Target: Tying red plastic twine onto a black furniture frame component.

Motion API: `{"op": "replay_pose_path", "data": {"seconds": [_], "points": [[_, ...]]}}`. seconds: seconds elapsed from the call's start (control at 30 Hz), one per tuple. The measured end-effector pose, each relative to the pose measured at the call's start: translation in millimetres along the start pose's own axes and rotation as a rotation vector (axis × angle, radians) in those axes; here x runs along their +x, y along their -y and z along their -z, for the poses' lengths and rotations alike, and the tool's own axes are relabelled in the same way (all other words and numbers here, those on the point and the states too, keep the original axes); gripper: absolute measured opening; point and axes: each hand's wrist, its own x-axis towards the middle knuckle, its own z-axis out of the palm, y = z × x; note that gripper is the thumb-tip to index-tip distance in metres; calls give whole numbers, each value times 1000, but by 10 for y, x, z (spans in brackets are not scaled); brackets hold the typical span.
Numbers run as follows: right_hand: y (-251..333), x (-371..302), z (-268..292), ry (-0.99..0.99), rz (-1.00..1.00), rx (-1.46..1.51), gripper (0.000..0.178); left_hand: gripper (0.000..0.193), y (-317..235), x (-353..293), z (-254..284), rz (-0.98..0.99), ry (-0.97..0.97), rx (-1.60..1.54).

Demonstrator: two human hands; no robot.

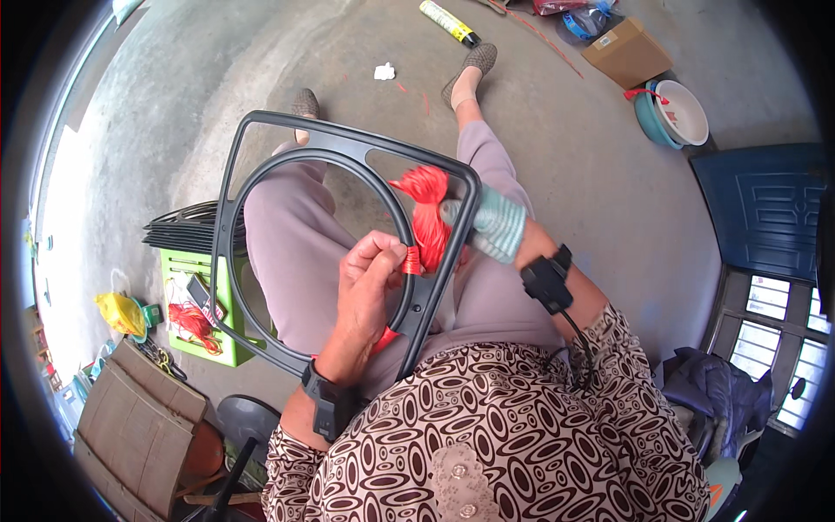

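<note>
A dark grey plastic frame (261, 139), square outside with a round ring inside, rests tilted across my lap. My left hand (370, 278) grips the ring at its right side, fingers pinched on a short wrap of red cord (411, 259). My right hand (491, 222), in a pale green knitted glove, holds a hank of red cord (428, 204) against the frame's right edge. Each wrist carries a black strapped device.
A stack of similar dark frames (178, 228) lies on a green crate (204, 313) at my left, with red cord and yellow bags nearby. Cardboard (130, 426) lies lower left. A cardboard box (628, 52), basins (674, 113) and a spray can (448, 22) sit ahead on the concrete floor.
</note>
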Motion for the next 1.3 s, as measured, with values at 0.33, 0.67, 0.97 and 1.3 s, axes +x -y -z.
{"op": "replay_pose_path", "data": {"seconds": [0.33,0.67,0.97,1.3], "points": [[-177,499,-210,-9,-233,60,53,23,-67,-14,-21,0,-59,-27],[150,625,-437,31,-73,937,39,25,95,34,129,168,35,-298],[164,-303,661,257,357,939,31,32,35,33,105,104,116,-208],[-211,-942,299,-119,10,613,41,25,8,30,1,151,122,-249]]}}
